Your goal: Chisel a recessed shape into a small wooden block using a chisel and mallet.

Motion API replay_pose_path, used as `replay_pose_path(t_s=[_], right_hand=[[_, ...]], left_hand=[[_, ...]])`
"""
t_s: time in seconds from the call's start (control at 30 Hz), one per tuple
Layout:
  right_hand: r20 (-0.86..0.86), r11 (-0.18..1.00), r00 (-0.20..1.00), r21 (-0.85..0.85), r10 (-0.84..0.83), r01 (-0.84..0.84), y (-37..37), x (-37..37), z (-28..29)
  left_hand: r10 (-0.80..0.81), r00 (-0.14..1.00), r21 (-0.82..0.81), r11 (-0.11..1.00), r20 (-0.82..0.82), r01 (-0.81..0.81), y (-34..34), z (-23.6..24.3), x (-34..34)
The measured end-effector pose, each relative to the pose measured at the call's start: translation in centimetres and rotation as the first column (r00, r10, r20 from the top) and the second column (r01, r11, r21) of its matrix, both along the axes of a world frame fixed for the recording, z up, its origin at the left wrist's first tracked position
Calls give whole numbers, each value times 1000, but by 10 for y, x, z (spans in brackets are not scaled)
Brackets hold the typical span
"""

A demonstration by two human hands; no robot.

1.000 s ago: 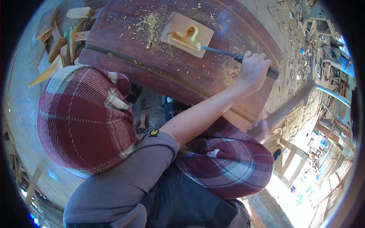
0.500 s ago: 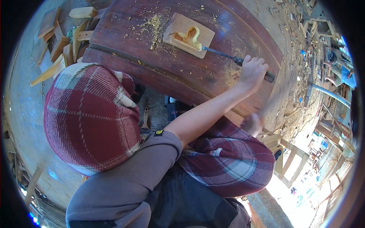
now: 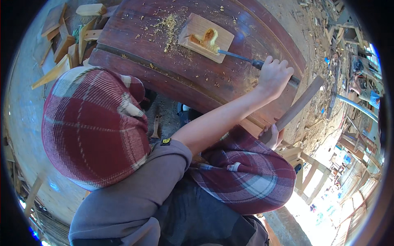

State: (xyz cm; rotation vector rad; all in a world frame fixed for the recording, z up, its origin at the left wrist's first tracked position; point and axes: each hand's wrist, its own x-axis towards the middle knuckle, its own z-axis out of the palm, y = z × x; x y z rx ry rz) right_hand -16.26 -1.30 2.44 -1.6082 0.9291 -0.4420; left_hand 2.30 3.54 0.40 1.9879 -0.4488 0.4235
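My left hand is wrapped round the dark handle of a chisel. The narrow blade slants to the left, its tip at the near right end of a hollow cut into a small wooden block. That block lies on a reddish-brown wooden table; its carved hollow is curved, orange-brown inside with a paler edge. Beside my right knee, my right hand grips a wooden stick, which points up and right, close to the chisel handle but apart from it. My right forearm is hidden.
Wood shavings are scattered left of the block. Offcuts lie heaped on the ground left of the table. My knees in red plaid cloth sit against the table's near side. A brush lies on the ground between them. Wood scraps litter the far right.
The stick, blurred before, now shows clearly beside the chisel handle. My left hand and the chisel have barely moved, with the tip still at the hollow.
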Motion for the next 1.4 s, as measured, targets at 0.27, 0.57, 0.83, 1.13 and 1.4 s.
replay_pose_path(t_s=[0.27,0.57,0.83,1.13,1.4], right_hand=[[98,999,995,17,-31,29,-3,1,13],[96,995,992,40,83,-87,-4,-2,15],[98,995,991,26,92,-95,-11,-6,10],[25,992,993,-48,117,-115,-12,-10,21],[-55,999,998,20,42,-41,5,-2,-2]], left_hand=[[52,998,-13,999,19,-52,9,10,-1],[42,999,-121,992,27,-38,18,32,-2],[37,999,-162,986,-1,-36,22,30,-6],[-39,998,-173,984,-55,29,25,25,-3],[-78,996,-106,992,-52,72,17,3,-5]])
